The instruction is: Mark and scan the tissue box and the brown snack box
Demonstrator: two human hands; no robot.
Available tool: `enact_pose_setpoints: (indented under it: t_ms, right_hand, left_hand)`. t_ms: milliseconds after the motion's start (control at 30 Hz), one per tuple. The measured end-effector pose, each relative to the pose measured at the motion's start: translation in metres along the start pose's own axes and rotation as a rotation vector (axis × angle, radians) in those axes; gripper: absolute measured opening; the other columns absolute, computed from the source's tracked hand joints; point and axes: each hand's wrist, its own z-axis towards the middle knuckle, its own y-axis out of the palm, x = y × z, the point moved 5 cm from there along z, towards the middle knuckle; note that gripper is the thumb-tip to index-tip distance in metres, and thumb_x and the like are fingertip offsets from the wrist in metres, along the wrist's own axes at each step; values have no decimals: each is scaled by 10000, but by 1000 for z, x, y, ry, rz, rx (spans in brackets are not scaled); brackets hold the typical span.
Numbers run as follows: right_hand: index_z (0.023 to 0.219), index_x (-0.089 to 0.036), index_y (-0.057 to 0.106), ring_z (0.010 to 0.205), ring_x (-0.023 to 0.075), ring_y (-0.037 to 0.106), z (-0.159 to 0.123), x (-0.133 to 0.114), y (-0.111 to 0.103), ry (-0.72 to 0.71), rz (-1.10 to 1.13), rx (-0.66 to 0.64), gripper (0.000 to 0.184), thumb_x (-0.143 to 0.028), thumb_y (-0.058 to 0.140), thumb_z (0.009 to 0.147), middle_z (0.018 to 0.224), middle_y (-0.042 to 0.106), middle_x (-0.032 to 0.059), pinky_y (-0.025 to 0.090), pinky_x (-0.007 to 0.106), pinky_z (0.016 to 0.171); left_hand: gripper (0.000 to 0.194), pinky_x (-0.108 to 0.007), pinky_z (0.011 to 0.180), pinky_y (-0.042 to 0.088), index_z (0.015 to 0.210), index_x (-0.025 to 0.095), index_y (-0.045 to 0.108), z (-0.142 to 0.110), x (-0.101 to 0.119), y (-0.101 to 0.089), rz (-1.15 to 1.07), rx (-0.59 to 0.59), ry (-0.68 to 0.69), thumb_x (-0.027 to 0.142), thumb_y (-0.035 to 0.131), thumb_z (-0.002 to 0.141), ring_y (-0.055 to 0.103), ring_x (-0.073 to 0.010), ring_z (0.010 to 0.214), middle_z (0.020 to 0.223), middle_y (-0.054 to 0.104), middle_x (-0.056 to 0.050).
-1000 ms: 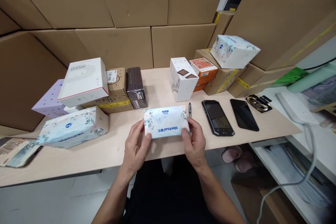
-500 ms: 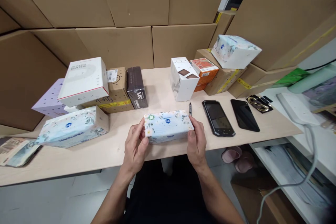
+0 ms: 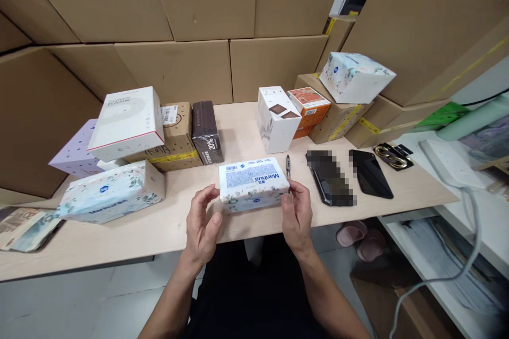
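A floral pack of tissues (image 3: 254, 185) marked "Manhua" is in front of me, its printed face with a barcode turned up. My right hand (image 3: 297, 217) holds its right end, the thumb at the near corner and the fingers behind. At the left end, my left hand (image 3: 203, 225) is open with curved fingers and a small gap to the pack. Just beyond the pack's right end lies a small pair of pliers (image 3: 288, 166).
At left are another tissue pack (image 3: 113, 193), a power bank box (image 3: 127, 119), a dark box (image 3: 207, 132) and banknotes (image 3: 27, 229). To the right, a white box (image 3: 278, 122), an orange box (image 3: 310, 108), a pixelated handheld device (image 3: 332, 180) and a black phone (image 3: 371, 175).
The tissue pack has turned over, bringing the barcode face up instead of the face with the blue badge. My left hand has come slightly away from its end.
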Motion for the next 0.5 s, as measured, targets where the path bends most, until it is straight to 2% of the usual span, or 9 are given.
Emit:
enact_pose_setpoints:
  t_ms: [100,233,367,500]
  right_hand:
    - [1282,-244,530,1147,247,600,1,-2,0,20,-31,-7,358,-426,512,973,1251,618,104,494,440,962]
    - [1282,-238,553,1166,244,583,2,-6,0,4,-59,-9,363,-436,471,989,1260,609,100,469,449,999]
    - [1230,-234,595,1125,228,597,7,-7,-4,-9,-70,23,333,-410,415,1011,1203,634,89,482,432,978]
    - [1123,-210,640,1123,229,595,25,-11,-17,-155,-226,107,275,-339,430,1001,1152,632,103,476,438,991]
  left_hand:
    - [492,-409,966,489,1444,287,481,3,3,1,99,-43,-8,452,489,982,559,-224,1100,1179,576,-76]
    - [465,-389,901,488,1442,341,501,8,11,5,231,-118,17,488,420,1008,516,-206,1022,1148,533,-66]
    - [433,-405,965,471,1425,383,512,9,14,9,322,-146,67,486,417,1015,475,-214,1108,1230,434,-67]
    - [426,-452,1031,440,1425,365,510,5,16,10,412,-138,182,440,449,1010,462,-227,1162,1378,323,-86]
